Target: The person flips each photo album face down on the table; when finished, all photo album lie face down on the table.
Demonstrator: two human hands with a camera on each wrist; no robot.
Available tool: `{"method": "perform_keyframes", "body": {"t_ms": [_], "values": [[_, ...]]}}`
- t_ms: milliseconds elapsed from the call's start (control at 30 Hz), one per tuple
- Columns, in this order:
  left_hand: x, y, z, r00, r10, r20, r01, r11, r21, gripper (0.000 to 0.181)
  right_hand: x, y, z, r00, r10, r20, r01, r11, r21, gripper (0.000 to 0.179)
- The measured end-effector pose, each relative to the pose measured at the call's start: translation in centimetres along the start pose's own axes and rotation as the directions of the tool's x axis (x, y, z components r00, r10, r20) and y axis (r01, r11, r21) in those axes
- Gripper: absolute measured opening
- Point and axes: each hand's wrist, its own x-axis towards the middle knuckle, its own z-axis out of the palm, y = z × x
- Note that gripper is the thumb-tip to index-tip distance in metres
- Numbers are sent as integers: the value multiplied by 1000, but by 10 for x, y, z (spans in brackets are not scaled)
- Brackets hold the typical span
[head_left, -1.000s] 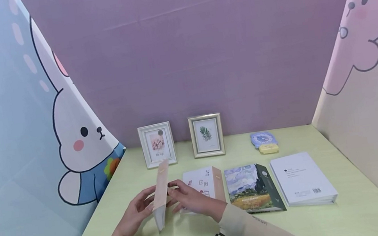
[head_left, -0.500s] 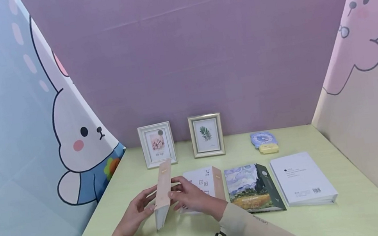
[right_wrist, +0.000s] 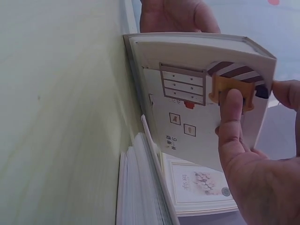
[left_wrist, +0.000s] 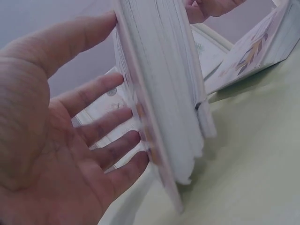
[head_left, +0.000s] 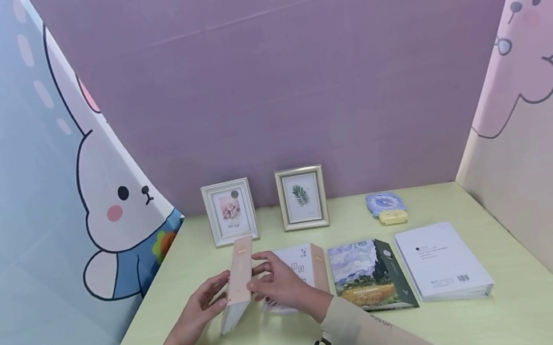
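Observation:
A photo album with a peach spine stands tilted, spine up, between my hands over the table. My left hand touches its left cover with thumb and fingertips; in the left wrist view those fingers are nearly straight along the cover. My right hand pinches the album from the right. In the right wrist view its thumb is at the spine edge and its fingers press the cover printed with a dresser and small pictures. The white pages hang downward.
A matching album lies just right, partly behind my right hand. Beyond it are a landscape-covered album and a white one. Two picture frames, white and gold, stand behind, with a blue-and-yellow item farther right.
The album has turned and leaned so more of its spine shows and its lower end swings left. My right hand has shifted its hold, with the thumb now on the spine's edge.

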Motion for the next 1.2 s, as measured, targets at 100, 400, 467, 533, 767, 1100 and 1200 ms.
{"method": "perform_keyframes", "body": {"t_ms": [100, 400, 467, 533, 767, 1100, 1200], "values": [[1, -2, 0, 1000, -19, -18, 19, 1000, 4, 54, 2, 3, -1, 1000, -1, -20, 1, 1000, 0, 68], [0, -9, -3, 998, -16, -66, 24, 991, 130, 62, 4, 8, -6, 998, 37, -55, -40, 997, -62, 70], [1, -10, -3, 997, -9, -74, 20, 988, 155, 62, 4, 8, -7, 997, 50, -59, -55, 995, -89, 71], [1, -10, -3, 997, -11, -80, 25, 985, 170, 62, 3, 9, -7, 996, 62, -61, -68, 992, -109, 73], [1, -11, -3, 994, -38, -106, 63, 968, 244, 67, 2, 15, -7, 994, 94, -64, -104, 976, -193, 76], [5, -13, -3, 990, -67, -127, 105, 941, 322, 70, -1, 16, -1, 997, 69, -33, -76, 869, -488, 70], [5, -13, -3, 990, -65, -127, 104, 937, 334, 70, -3, 15, 1, 998, 55, -22, -58, 845, -531, 66]]}}
